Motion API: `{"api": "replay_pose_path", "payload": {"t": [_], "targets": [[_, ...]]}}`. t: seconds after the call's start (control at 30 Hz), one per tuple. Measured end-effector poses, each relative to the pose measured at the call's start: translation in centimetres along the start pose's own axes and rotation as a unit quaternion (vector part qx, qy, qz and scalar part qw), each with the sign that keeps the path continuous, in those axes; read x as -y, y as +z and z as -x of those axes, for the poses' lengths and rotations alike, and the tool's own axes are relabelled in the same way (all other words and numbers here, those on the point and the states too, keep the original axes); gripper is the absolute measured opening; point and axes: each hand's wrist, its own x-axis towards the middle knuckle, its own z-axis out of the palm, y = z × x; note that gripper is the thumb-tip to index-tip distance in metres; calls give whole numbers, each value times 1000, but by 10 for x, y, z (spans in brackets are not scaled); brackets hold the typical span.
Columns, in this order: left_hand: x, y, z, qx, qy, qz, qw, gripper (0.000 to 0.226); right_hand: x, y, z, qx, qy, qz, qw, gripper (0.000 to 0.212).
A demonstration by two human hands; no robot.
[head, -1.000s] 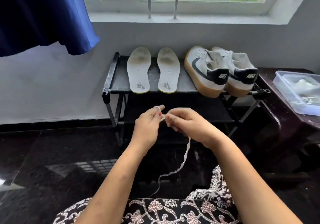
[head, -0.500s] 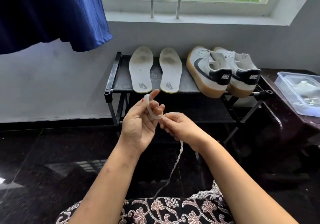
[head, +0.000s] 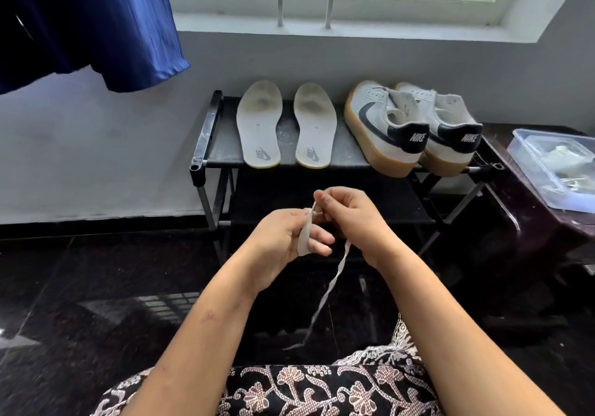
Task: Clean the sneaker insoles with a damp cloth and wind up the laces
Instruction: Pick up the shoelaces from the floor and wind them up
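Observation:
A flat white shoelace (head: 335, 279) is looped around the fingers of my left hand (head: 283, 242). My right hand (head: 351, 216) pinches the lace just above that loop, and the loose tail hangs down toward my lap. Two grey-white insoles, the left insole (head: 260, 124) and the right insole (head: 315, 126), lie side by side on the top shelf of a black shoe rack (head: 206, 138). A pair of white sneakers (head: 412, 126) with gum soles and dark heels stands to their right on the same shelf, without laces.
A clear plastic tub (head: 557, 167) with pale items sits on a dark cabinet at the right. A blue cloth (head: 96, 23) hangs at the upper left. Behind the rack are a grey wall and a barred window. The floor is dark and glossy.
My left hand has dropped and turned palm down with the lace wrapped on its fingers. My right hand has risen above it, carrying the lace over the loop.

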Motion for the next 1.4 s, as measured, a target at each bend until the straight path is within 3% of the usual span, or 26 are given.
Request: {"api": "replay_pose_path", "payload": {"t": [0.23, 0.4, 0.53, 0.67, 0.77, 0.87, 1.03, 1.23, 1.33, 1.4], "targets": [[-6, -5, 1, -2, -41, 186, 982, 36, -23, 16, -4, -47, 13, 42, 998, 29], [-11, -9, -1, -26, 28, 297, 954, 35, -24, 30, 3, 40, 27, 71, 996, 34], [-8, -17, -6, -138, 102, 203, 964, 31, -15, 37, 8, 116, 11, 85, 990, 33], [1, -20, -13, -219, 93, -32, 971, 36, -3, 24, 7, 124, 3, 39, 992, 31], [3, -13, -9, -94, 12, -100, 990, 32, -3, 10, 0, 56, -16, 24, 998, 33], [-3, -4, -1, 23, -12, -37, 999, 32, -10, -3, -5, -3, -38, 42, 998, 35], [-12, -4, 8, 96, 10, 111, 989, 35, -26, 3, -8, -23, -28, 44, 998, 30], [-9, -8, -1, -41, 88, 268, 958, 37, -23, 24, -1, 52, -3, 80, 995, 31], [-4, -14, -7, -115, 139, 238, 954, 34, -14, 29, 6, 129, -9, 119, 984, 31], [-1, -18, -10, -158, 157, 162, 961, 32, -11, 29, 9, 167, -17, 129, 977, 31]]}}
